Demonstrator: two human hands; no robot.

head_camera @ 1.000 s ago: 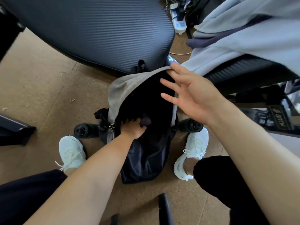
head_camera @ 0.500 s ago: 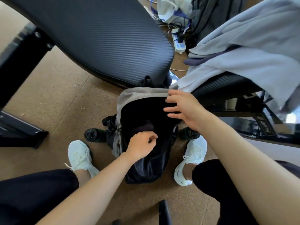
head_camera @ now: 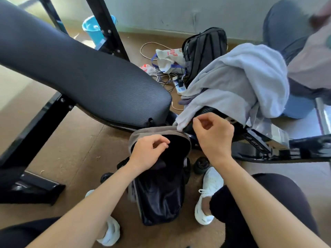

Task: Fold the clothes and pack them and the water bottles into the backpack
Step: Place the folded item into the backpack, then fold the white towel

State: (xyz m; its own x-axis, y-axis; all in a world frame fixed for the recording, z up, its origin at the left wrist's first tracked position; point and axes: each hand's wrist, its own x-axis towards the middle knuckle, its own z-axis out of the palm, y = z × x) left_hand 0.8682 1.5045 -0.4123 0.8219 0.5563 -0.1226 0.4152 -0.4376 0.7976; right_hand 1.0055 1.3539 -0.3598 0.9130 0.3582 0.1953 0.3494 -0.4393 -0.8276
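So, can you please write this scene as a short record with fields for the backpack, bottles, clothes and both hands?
backpack: open, on the floor between two white shoes
water bottles: two dark ones, one left and one right of the backpack, outside its main compartment
clothes: light grey heap, unfolded, not packed
left hand: over the backpack opening, loosely curled, holds nothing
right hand: beside the clothes' lower edge, loosely curled, holds nothing

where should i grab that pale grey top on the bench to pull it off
Take the pale grey top by the corner hanging off the bench pad near the backpack, coming from your side with the right hand. It dangles free there; the rest lies bunched on the pad.
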